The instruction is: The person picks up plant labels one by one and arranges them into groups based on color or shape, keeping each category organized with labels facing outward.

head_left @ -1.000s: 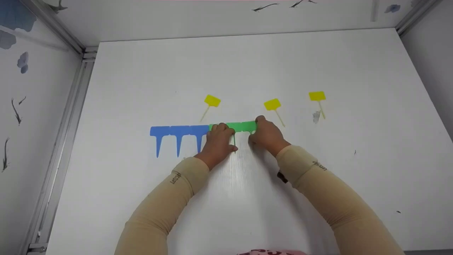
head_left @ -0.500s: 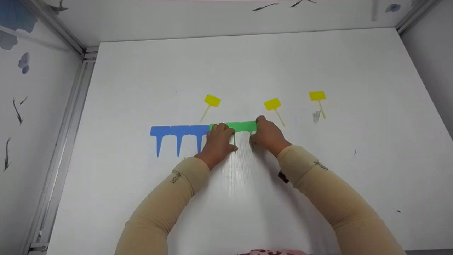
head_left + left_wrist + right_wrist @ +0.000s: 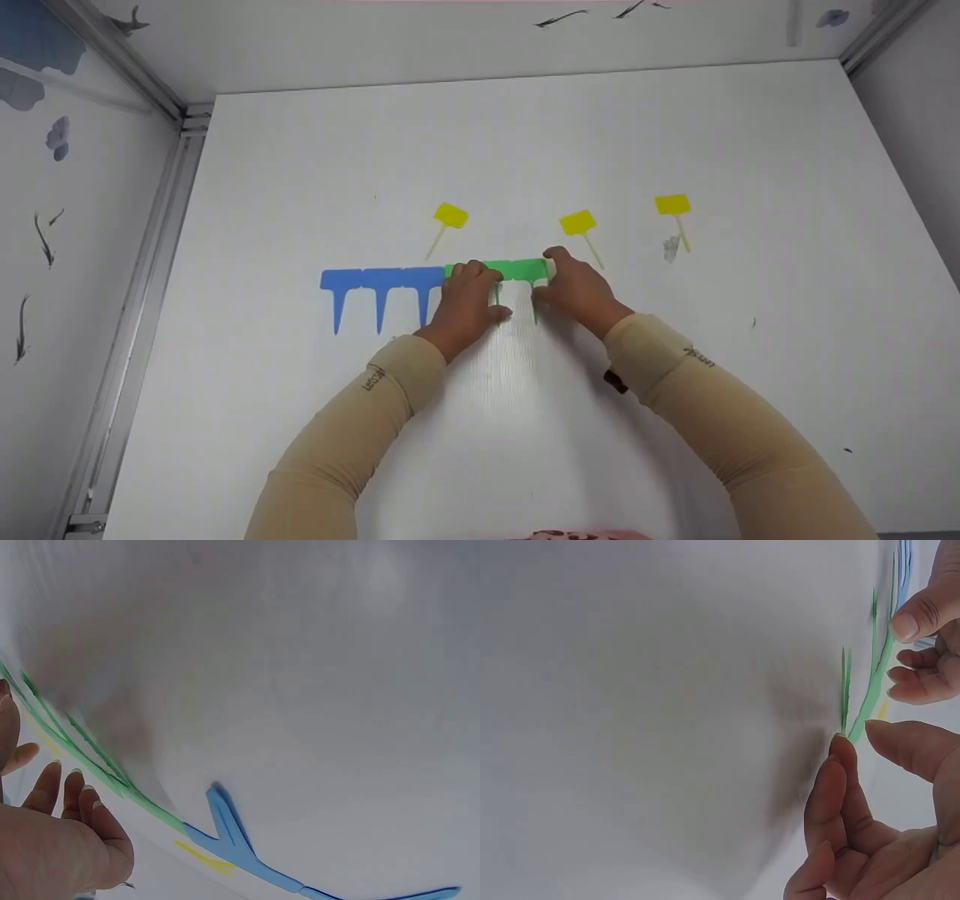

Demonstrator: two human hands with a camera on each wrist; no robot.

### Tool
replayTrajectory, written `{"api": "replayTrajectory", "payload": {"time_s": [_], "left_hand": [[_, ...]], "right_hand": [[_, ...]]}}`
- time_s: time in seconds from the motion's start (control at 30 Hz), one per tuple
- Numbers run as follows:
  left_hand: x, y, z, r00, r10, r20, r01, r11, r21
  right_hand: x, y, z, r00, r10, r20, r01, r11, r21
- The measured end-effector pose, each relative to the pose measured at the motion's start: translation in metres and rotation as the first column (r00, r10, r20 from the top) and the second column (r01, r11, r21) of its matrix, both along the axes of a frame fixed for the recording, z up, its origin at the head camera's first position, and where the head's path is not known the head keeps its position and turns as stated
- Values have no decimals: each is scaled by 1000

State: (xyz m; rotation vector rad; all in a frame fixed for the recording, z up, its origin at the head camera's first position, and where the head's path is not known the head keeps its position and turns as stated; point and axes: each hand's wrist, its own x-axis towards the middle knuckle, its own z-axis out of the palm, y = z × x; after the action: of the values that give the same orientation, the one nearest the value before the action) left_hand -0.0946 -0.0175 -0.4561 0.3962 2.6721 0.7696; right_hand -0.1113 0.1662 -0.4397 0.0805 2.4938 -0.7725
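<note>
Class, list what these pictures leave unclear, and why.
Head view: part of the green plant labels, covered by the left hand.
Left wrist view: part of the blue plant labels, cut off by the bottom edge.
Head view: pink cloth, cut by the bottom edge.
Head view: sleeve lettering, too small.

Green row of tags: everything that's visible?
The green tags look like thin plastic: flat heads in a row, narrow stems pointing toward the wearer. They lie on the white table. Their left end meets the blue tags. The left hand covers part; the right hand is at the right end, contact unclear.
</note>
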Motion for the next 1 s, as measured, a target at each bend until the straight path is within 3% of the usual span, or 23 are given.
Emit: {"api": "replayTrajectory", "payload": {"time_s": [0.6, 1.0], "left_hand": [[0, 17, 4, 999, -35, -10, 35, 999, -20], [4, 28, 4, 993, -91, -74, 83, 992, -96]], "right_hand": [[5, 29, 2, 992, 85, -97, -92, 994, -66], [2, 49, -2, 985, 82, -153, -100, 988, -118]]}}
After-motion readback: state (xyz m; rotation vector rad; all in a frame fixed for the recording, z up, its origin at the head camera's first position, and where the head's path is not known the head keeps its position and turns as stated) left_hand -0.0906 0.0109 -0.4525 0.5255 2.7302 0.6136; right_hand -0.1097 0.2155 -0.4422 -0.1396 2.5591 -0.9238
